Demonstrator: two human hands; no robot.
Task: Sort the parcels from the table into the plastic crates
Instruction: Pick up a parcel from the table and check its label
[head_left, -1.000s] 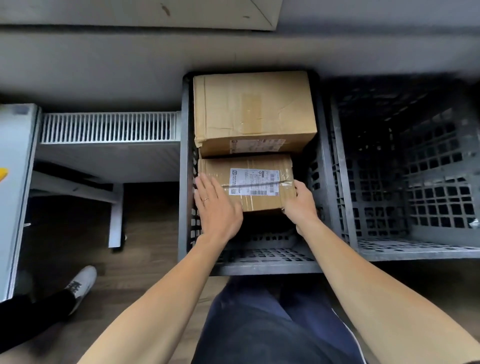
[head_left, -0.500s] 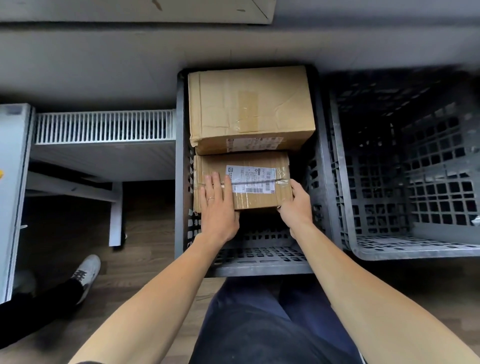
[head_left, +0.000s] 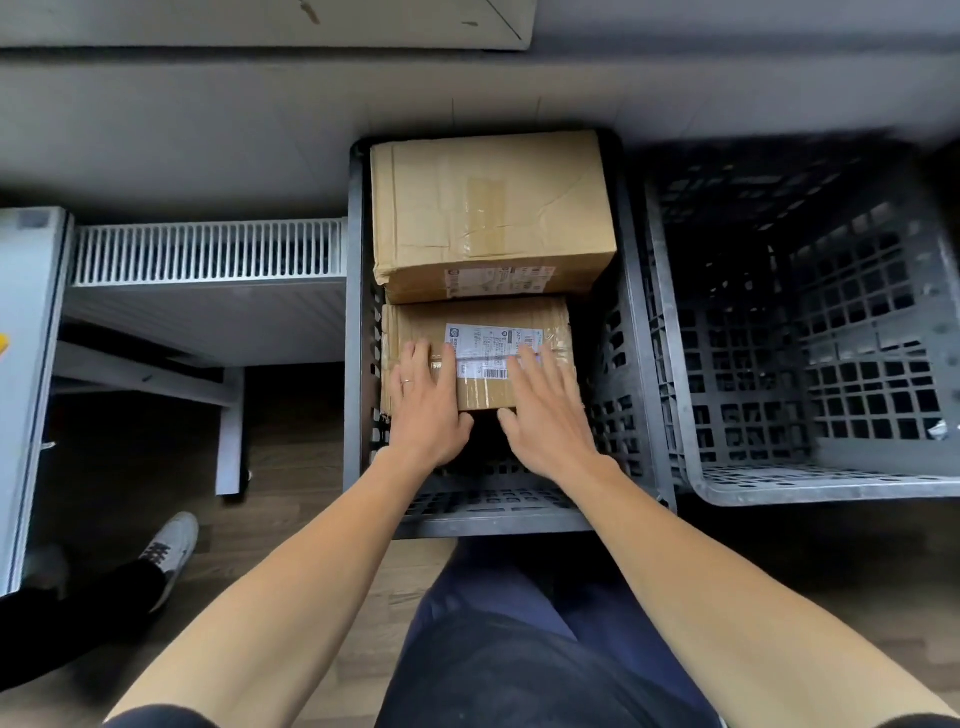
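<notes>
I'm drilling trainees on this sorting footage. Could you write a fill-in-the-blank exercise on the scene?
The left hand and right hand lie open on the near parcel, which is ____ than the far parcel. The ring is on the ____ hand. The right crate holds ____ parcels.
Missing: smaller; left; no.

Dark wooden floor (head_left: 291, 426) runs across the near side. A white ribbed radiator (head_left: 208, 252) sits at the left, below a grey wall (head_left: 208, 130) at the far side. A pale cabinet (head_left: 26, 364) stands at the left edge.
</notes>
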